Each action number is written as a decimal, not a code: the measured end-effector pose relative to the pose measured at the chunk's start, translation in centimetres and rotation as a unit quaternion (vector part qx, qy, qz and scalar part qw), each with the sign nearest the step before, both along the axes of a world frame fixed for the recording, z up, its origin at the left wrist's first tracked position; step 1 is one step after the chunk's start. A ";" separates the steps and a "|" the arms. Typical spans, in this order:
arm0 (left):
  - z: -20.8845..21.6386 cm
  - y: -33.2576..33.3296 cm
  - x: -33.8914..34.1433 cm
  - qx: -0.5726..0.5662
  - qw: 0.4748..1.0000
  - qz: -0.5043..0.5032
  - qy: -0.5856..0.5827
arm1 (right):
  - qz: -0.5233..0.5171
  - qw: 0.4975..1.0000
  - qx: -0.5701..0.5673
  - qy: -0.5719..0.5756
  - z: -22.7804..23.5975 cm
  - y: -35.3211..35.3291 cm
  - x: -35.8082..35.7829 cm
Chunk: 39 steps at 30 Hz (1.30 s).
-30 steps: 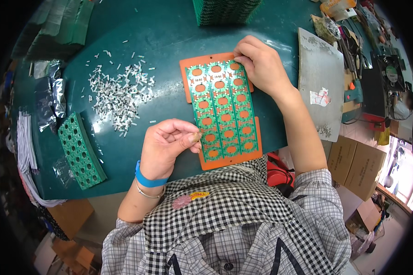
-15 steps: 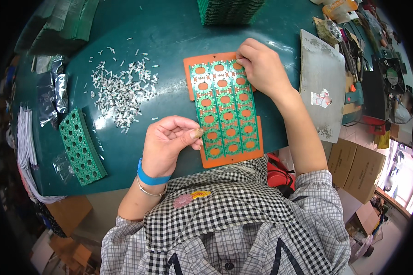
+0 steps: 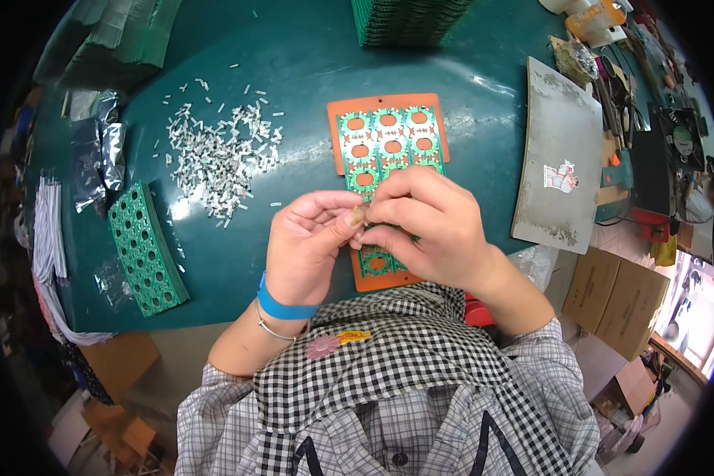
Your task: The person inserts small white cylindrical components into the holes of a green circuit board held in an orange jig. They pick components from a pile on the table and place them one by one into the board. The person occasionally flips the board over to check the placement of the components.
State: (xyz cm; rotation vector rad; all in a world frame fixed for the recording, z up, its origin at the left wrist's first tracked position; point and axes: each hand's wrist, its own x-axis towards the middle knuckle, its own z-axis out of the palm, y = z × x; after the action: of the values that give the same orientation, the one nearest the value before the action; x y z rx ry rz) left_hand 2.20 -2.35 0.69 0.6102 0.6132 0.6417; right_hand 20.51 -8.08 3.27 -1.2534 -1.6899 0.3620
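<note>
Left hand: bare left hand at the centre, thumb and fingertips drawn narrowly together; whether they grip anything cannot be told.
Right hand: bare right hand toward 3 o'clock, fingers curled, tips meeting the left's; any piece between is too small to tell.
Circuit panel: green perforated circuit-board panel, centre to 12 o'clock, partly hidden beneath the hands, lying on a flat orange tray.
Pile: loose small white oblong parts, 10 o'clock.
Apron patch: small yellow patch with lettering, 6 o'clock, on a black-and-white checked cloth apron.
Carton: brown cardboard carton, between 3 and 4 o'clock, printing unreadably small.
</note>
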 end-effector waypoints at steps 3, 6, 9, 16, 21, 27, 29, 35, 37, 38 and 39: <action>-0.1 -0.7 0.4 0.016 1.000 0.002 0.012 | -0.014 0.999 0.034 -0.003 -0.8 -0.6 -0.1; -0.2 -1.1 0.4 0.009 1.000 -0.007 0.000 | 0.003 0.999 0.033 -0.012 -0.4 -0.8 0.2; -0.3 -1.1 0.6 -0.021 0.999 -0.032 -0.014 | 0.031 0.999 0.027 -0.010 -0.4 -0.7 1.4; -0.2 -0.9 0.0 -0.011 0.999 -0.030 0.005 | -0.138 0.967 -0.207 0.051 -3.2 1.9 8.0; -0.6 -0.4 -1.0 -0.006 1.000 -0.016 0.016 | -0.174 0.965 -0.195 0.014 -5.1 3.0 8.7; -1.2 -0.3 -1.3 -0.006 1.000 -0.009 0.017 | -0.161 0.970 -0.178 0.029 -5.6 3.0 8.7; -1.2 -0.2 -1.3 -0.008 1.000 -0.013 0.015 | -0.158 0.973 -0.169 0.004 -5.5 3.1 8.7; -1.2 -0.2 -1.4 0.001 1.000 -0.019 0.013 | -0.152 0.969 -0.194 0.029 -5.4 2.9 8.9; -1.3 -0.2 -1.5 -0.001 1.000 -0.020 0.018 | -0.151 0.971 -0.187 0.022 -5.2 3.0 8.8; -1.3 -0.3 -1.5 -0.002 1.000 -0.021 0.020 | -0.150 0.971 -0.184 0.017 -5.2 3.0 8.7; -1.3 -0.3 -1.5 -0.003 1.000 -0.022 0.021 | -0.143 0.976 -0.162 0.000 -5.4 3.1 8.7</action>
State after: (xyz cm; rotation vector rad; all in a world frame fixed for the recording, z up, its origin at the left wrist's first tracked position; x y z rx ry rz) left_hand 0.66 -2.65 -0.62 0.6308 0.6385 0.5858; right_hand 29.26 -4.97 -2.10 -1.7122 -1.4591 0.4743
